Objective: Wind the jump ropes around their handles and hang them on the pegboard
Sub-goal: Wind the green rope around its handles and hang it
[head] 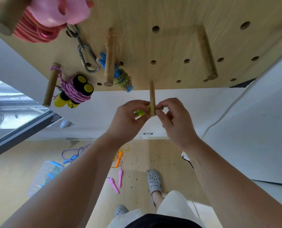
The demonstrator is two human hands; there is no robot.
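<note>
At lowest peg (152, 94), green rope (141, 113) pinched by left fingers (139, 104), right fingers (164, 104)

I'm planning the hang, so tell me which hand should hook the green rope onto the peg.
Probably the right hand: its fingers pinch the cord right at the tip of the peg, while the left hand grips the green rope bundle.

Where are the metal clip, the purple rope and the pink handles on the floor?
metal carabiner (82, 58): head view, on its left bar.
purple rope (74, 93): head view, middle of its wound coils.
pink handles (120, 178): head view, middle of the right-hand one.
</note>
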